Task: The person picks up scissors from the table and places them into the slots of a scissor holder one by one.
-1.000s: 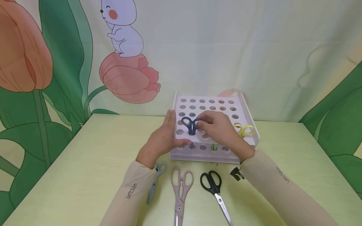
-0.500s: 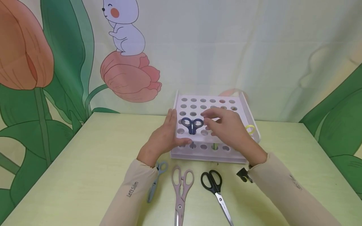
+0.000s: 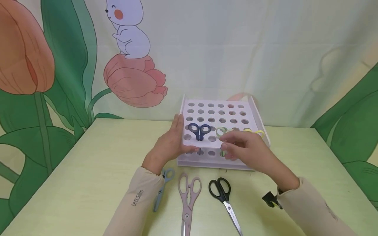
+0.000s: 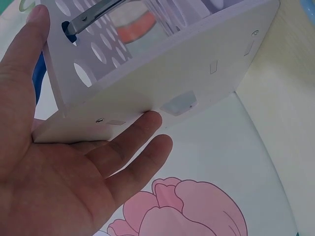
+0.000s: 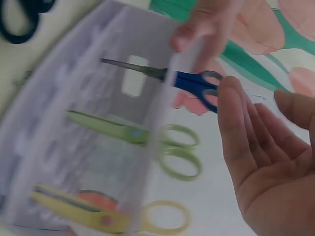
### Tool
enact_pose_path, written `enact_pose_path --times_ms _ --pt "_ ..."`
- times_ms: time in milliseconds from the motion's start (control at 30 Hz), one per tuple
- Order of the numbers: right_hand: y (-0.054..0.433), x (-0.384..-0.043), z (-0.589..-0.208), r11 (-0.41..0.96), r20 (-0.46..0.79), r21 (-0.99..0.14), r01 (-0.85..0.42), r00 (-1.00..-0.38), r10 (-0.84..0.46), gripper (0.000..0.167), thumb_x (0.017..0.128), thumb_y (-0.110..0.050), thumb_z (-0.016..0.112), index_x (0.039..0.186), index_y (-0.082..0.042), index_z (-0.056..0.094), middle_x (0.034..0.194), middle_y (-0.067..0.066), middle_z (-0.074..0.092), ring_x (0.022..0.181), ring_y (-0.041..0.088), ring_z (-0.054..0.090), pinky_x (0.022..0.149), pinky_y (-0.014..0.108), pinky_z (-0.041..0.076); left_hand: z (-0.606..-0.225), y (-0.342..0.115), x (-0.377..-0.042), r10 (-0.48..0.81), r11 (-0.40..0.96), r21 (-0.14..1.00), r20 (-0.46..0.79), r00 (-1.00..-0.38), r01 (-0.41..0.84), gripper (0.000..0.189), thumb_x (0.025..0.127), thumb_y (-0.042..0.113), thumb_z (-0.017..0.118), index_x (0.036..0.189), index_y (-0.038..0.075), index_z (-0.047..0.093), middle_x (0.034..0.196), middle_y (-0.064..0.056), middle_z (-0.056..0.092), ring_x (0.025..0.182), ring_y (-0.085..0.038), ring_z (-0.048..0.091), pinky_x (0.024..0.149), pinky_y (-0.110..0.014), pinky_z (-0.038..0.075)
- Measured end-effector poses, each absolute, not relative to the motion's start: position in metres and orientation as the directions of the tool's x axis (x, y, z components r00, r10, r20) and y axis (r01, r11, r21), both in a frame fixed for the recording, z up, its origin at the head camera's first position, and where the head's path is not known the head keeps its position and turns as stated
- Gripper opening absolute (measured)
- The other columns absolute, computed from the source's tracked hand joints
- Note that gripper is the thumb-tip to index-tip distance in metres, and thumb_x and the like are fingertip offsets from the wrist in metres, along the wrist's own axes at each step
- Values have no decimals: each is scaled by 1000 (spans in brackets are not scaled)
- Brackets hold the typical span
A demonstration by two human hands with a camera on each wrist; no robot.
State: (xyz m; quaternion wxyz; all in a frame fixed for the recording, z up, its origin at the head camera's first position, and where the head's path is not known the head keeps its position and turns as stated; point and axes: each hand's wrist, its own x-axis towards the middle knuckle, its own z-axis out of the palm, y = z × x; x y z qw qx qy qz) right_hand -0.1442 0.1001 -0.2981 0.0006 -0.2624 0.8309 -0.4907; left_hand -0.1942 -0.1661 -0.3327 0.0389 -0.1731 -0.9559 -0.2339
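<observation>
A white rack [image 3: 206,144] with rows of round holes stands at the table's back. My left hand [image 3: 166,144] rests against its left side, fingers straight along the side panel [image 4: 192,69] and thumb at the front edge. Small navy-blue-handled scissors [image 3: 199,132] stand upright in a front hole, handles up. My right hand [image 3: 252,150] hovers over the rack's front right, fingers loosely bent and holding nothing. Partly behind it are green scissors [image 3: 220,131] and yellow scissors [image 3: 260,133], both set in holes; their blades show in the right wrist view.
In front of the rack lie grey-blue scissors [image 3: 159,196], partly covered by the left sleeve, large pink scissors [image 3: 187,209] and black-handled scissors [image 3: 223,193]. A small black clip-like thing [image 3: 270,199] is by the right sleeve. A printed curtain [image 3: 221,49] hangs behind the table.
My right hand has let go of the navy scissors' handle and moved right and toward me. The navy scissors stay standing in the rack. The left hand keeps its place.
</observation>
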Motion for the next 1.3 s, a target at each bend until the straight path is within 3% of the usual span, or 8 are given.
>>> enact_pose_path --times_ms 200,367,600,833,967,1133,1300 --pt "111 -145 -329 448 197 -758 -475 -820 -537 22 96 -10 70 118 -6 71 100 3 70 86 20 67 71 33 57 -332 -167 -194 318 829 434 152 -936 352 129 78 47 87 159 -6 2 164 -28 1 131 -41 50 99 -48 47" --pt "114 -150 -354 475 160 -686 -551 -751 -640 27 94 -4 68 121 -3 69 104 7 71 90 18 67 76 33 55 -332 -167 -194 307 832 443 134 -942 334 130 77 48 87 160 -4 1 165 -26 -1 133 -41 48 101 -48 46" --pt "112 -158 -382 553 12 -604 -574 -700 -714 34 87 3 71 121 -1 69 82 -6 65 74 7 58 68 29 51 -333 -168 -195 309 830 447 129 -942 333 129 78 48 87 160 -3 1 165 -25 -2 131 -41 50 100 -48 47" --pt "115 -157 -397 581 -112 -586 -564 -654 -748 49 83 8 67 129 -5 63 66 -10 51 60 3 47 60 26 45 -334 -167 -196 304 835 443 121 -945 325 129 78 49 86 160 -2 0 166 -24 -2 129 -40 52 98 -47 48" --pt "117 -154 -398 588 -141 -569 -575 -637 -758 57 79 11 65 132 -8 62 66 -11 48 60 3 44 59 25 43 -333 -167 -196 304 842 431 120 -945 326 129 78 51 85 160 -2 0 166 -24 -2 128 -40 53 97 -47 49" --pt "119 -150 -400 600 -163 -561 -570 -635 -755 67 74 6 72 137 -14 58 68 -11 48 62 3 45 59 25 44 -333 -167 -195 307 843 425 121 -944 328 128 79 52 84 160 -2 1 166 -24 -2 126 -40 55 97 -48 49" --pt "123 -145 -404 598 -138 -543 -589 -640 -756 65 72 -1 78 130 -19 58 66 -13 50 60 2 46 59 26 43 -333 -167 -195 308 841 426 128 -943 333 128 79 50 85 160 -3 2 165 -26 -1 126 -41 54 97 -48 49"
